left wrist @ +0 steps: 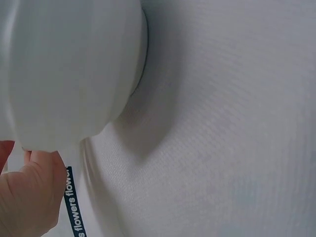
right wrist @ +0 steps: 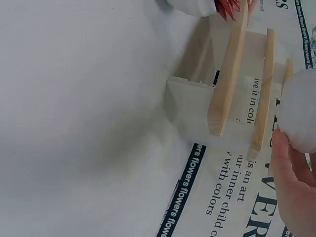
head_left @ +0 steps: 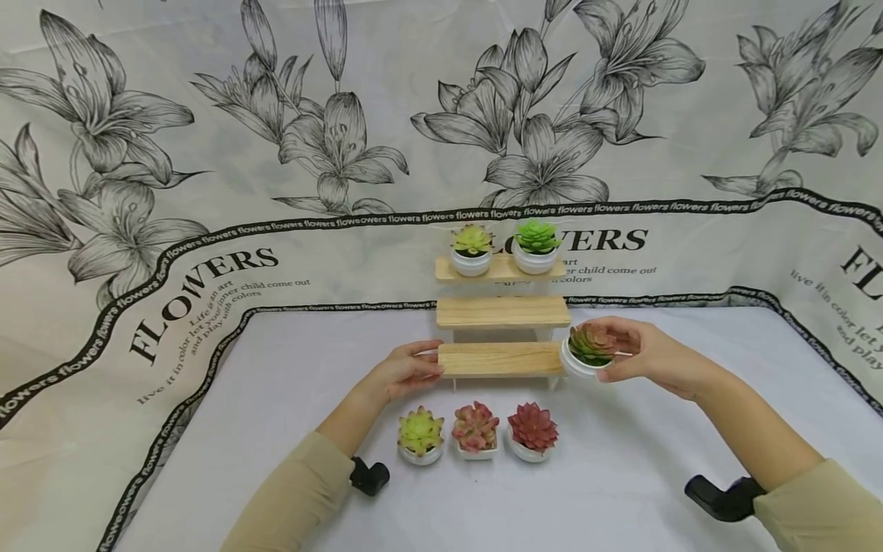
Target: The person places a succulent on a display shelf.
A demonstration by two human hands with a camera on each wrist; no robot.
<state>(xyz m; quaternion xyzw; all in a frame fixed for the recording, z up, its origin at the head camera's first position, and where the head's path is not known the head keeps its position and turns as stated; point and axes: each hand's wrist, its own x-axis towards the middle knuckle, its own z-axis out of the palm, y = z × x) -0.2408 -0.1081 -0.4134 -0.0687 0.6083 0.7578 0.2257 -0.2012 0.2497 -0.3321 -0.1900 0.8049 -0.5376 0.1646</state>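
My right hand (head_left: 655, 356) holds a white round pot with a green and reddish succulent (head_left: 592, 345), fingers and thumb around its rim, beside the right end of the bottom shelf. In the right wrist view the white pot (right wrist: 301, 111) is above the fingers. My left hand (head_left: 407, 369) grips the left end of the bottom shelf of a three-step wooden display stand (head_left: 502, 359). Two potted succulents, one yellow-green (head_left: 471, 249) and one bright green (head_left: 536, 245), stand on the top shelf. The middle shelf (head_left: 502, 312) is bare.
In front of the stand, a yellow-green succulent (head_left: 421, 433), a pink one in a square pot (head_left: 476, 429) and a dark red one (head_left: 533, 431) form a row on the white tablecloth (head_left: 607, 498). Behind is a flower-printed cloth (head_left: 359, 261).
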